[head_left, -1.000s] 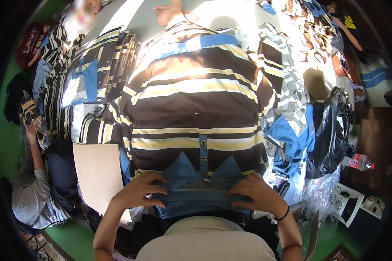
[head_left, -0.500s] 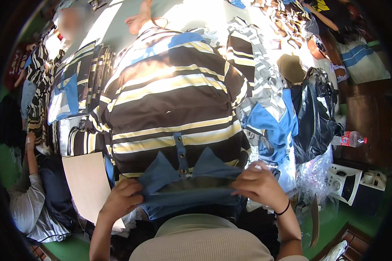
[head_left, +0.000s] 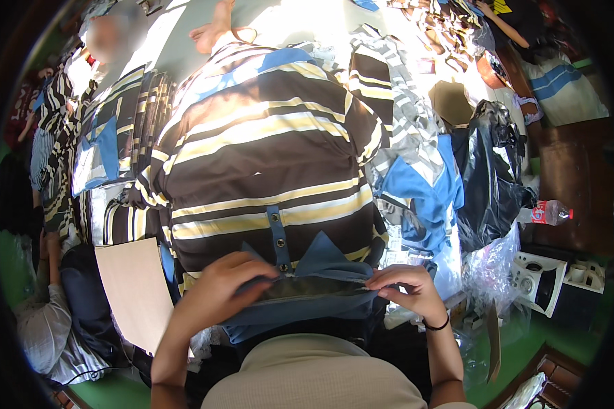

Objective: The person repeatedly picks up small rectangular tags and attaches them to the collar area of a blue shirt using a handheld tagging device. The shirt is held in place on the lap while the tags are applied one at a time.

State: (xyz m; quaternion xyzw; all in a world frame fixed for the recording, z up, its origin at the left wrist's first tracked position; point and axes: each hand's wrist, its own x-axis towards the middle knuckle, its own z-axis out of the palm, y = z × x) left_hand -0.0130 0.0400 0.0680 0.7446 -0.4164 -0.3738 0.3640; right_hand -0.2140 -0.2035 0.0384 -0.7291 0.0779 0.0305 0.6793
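Observation:
A dark brown striped shirt (head_left: 259, 177) lies spread in front of me, with cream, white and yellow bands. Its blue collar (head_left: 324, 255) and short snap-button placket (head_left: 278, 235) are at the near end, close to my body. My left hand (head_left: 222, 290) hovers over the collar's left part, its fingers stretched and its thumb apart from them. That hand hides most of the left collar point. At the collar's right end my right hand (head_left: 406, 286) pinches the edge between thumb and fingers. A dark inner strip shows along the neck opening between the hands.
Tan cardboard (head_left: 135, 290) lies left of the shirt; folded packed shirts (head_left: 109, 146) are stacked beyond it. On the right are blue cloth (head_left: 419, 187), a black plastic bag (head_left: 491, 177), a bottle (head_left: 551, 213) and clear plastic (head_left: 491, 269). Other people work at the left and far right.
My left hand has let go of the collar's left end and moved right, over the left collar point. My right hand stays at the right end, its fingers turned more inward.

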